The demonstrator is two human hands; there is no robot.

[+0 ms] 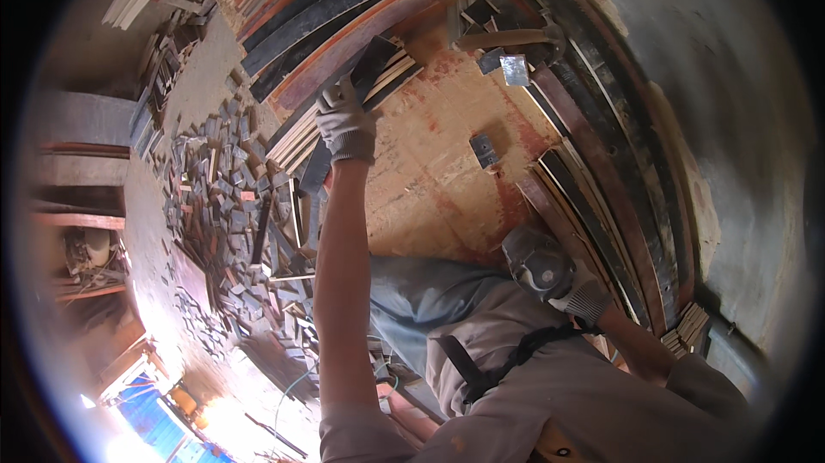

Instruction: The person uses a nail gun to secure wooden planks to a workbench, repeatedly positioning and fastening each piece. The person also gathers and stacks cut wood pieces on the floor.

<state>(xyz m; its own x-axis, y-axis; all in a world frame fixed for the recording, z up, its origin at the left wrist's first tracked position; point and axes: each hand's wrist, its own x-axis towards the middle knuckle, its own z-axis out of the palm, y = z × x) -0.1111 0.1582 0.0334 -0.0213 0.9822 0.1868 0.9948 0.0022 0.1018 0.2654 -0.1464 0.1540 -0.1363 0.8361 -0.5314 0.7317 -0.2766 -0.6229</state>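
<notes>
Worn plywood bench point(430, 179); left hand point(345, 124) grips long dark strip point(344, 111).

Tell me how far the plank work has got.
Done, by the look of it: many short offcuts lie heaped on the floor, and long planks are stacked beyond the board. In hand: the gloved left hand grips a dark plank over the worn plywood board; the right hand rests beside edge-on strips. Left: I cannot tell.
</notes>
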